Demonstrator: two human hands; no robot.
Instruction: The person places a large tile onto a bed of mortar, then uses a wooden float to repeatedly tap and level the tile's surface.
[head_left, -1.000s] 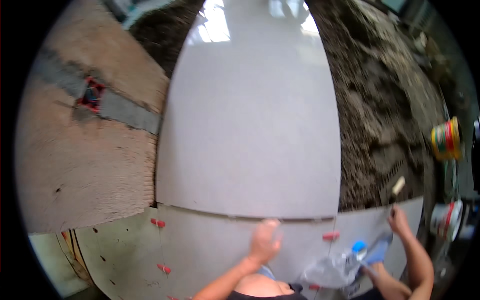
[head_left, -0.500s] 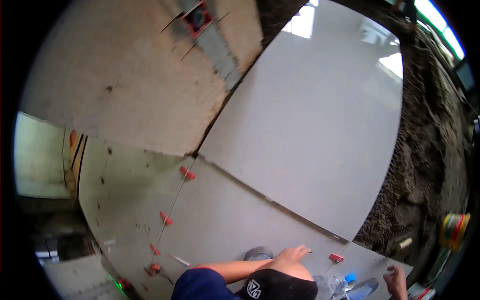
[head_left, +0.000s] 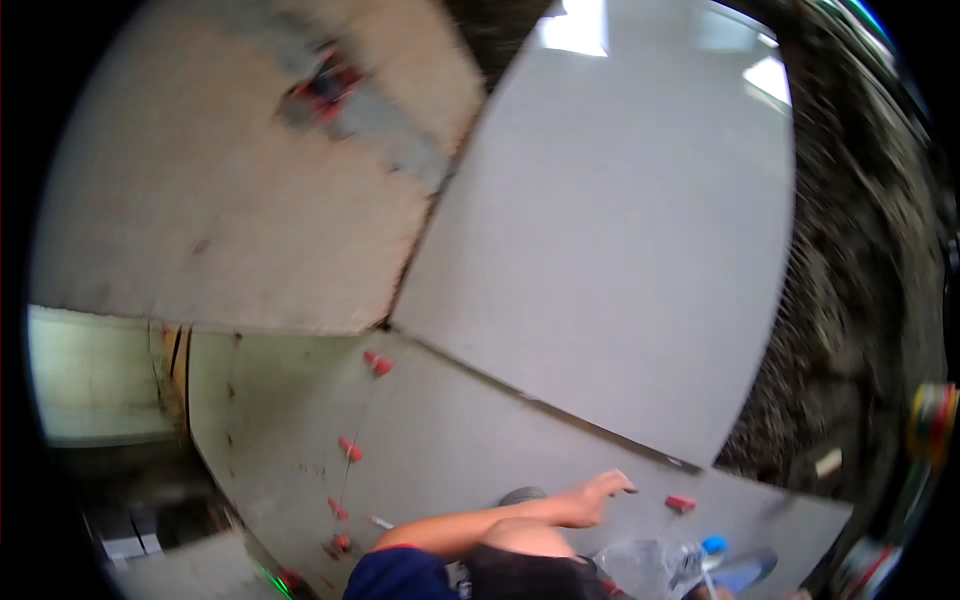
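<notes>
My left hand (head_left: 600,492) reaches over the pale grey floor tile (head_left: 470,430), its fingers bent together round a small dark thing at the tips, too small to name. Just right of it, a red levelling wedge (head_left: 680,503) sits on a tile joint. Beyond the hand lies a large glossy grey tile (head_left: 600,240), its near edge along the tile row, with small pale clips at that seam. Of my right hand, only blurred skin seems to show at the lower edge, fingers hidden. A clear plastic bag (head_left: 640,565) and a blue cap (head_left: 714,545) are near my knee.
Several more red wedges (head_left: 377,362) follow the joint on the left. A bare beige slab (head_left: 250,220) with a red-framed box (head_left: 330,85) is at upper left. Dark rough soil (head_left: 850,330) borders the right, with a yellow-and-red container (head_left: 932,420) there.
My left hand has risen slightly away from my knee. My right hand has dropped toward the lower edge, mostly out of sight. The whole view has shifted and blurred.
</notes>
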